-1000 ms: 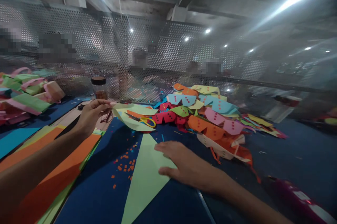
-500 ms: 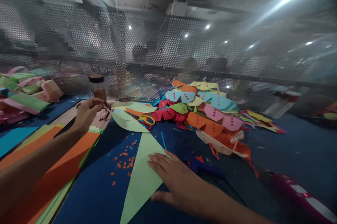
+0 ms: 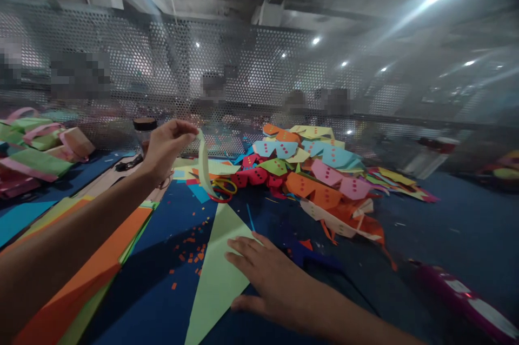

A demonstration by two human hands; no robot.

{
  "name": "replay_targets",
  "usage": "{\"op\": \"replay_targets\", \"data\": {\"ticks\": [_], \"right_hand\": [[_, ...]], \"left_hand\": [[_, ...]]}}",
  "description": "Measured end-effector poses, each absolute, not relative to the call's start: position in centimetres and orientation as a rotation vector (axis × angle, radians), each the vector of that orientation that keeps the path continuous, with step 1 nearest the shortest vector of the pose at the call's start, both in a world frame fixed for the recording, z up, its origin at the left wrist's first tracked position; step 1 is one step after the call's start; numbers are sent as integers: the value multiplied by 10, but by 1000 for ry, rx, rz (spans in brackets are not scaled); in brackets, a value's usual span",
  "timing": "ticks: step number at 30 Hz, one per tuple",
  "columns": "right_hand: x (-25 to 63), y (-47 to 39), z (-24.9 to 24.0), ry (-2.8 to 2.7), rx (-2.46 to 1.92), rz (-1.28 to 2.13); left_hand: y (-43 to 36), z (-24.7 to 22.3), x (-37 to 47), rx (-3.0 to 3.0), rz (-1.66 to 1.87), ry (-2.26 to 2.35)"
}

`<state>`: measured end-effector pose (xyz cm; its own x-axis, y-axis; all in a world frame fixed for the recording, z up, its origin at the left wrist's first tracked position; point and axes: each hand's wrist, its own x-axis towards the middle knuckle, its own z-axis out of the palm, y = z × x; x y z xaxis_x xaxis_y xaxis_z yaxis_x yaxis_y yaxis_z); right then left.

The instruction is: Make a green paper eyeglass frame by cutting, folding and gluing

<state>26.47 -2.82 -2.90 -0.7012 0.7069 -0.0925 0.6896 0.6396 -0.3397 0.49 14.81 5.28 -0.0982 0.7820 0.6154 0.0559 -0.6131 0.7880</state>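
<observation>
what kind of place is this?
Probably a paper-craft workshop with shared workbenches. A heap of cut paper shapes and stacked coloured sheets cover the blue table, scissors lie nearby, and other people sit beyond a perforated metal screen.

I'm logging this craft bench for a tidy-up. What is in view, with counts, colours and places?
green triangle: one, pale green, flat on the blue table, under the right hand
paper strip: one, pale green, hanging from the left hand
scissors: one, yellow and red handles, behind the triangle
paper shapes: heap, mixed colours, centre
sheets: stack, orange and green, left
jar: one, dark lid, by the mesh
left hand: pinching the strip
right hand: flat on the triangle
</observation>
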Motion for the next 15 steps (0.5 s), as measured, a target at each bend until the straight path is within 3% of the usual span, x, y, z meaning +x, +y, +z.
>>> {"op": "replay_targets", "data": {"ticks": [6,15], "right_hand": [[266,-28,-36,-2775,-1142,508],[266,-28,-31,-2785,-1153,525]], "left_hand": [[160,68,14,1555,1826,730],[191,3,-34,1506,1706,1232]]}}
